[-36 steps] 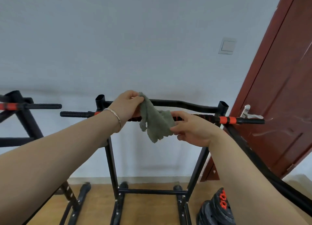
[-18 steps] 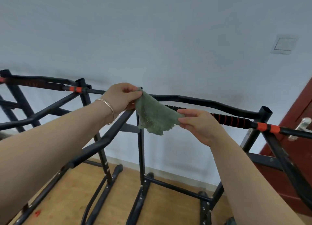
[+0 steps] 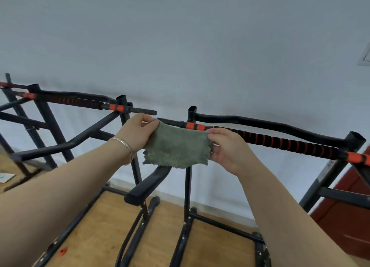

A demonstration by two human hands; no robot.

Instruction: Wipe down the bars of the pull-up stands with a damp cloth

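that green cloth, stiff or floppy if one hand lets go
Probably floppy: the green cloth sags between the left hand and right hand, its ragged lower edge hanging loose. Likely light, since fingertip pinches hold it up. Its fuzzy pile should grip, not slip.

- The cloth (image 3: 177, 146), bunched and hanging a second ago, is now held stretched flat between the left hand (image 3: 138, 134) and the right hand (image 3: 228, 148).
- The hands are set wider apart.
- The second stand (image 3: 80, 103) is brought into fuller view, and the door (image 3: 348, 226) is pushed to the right edge.
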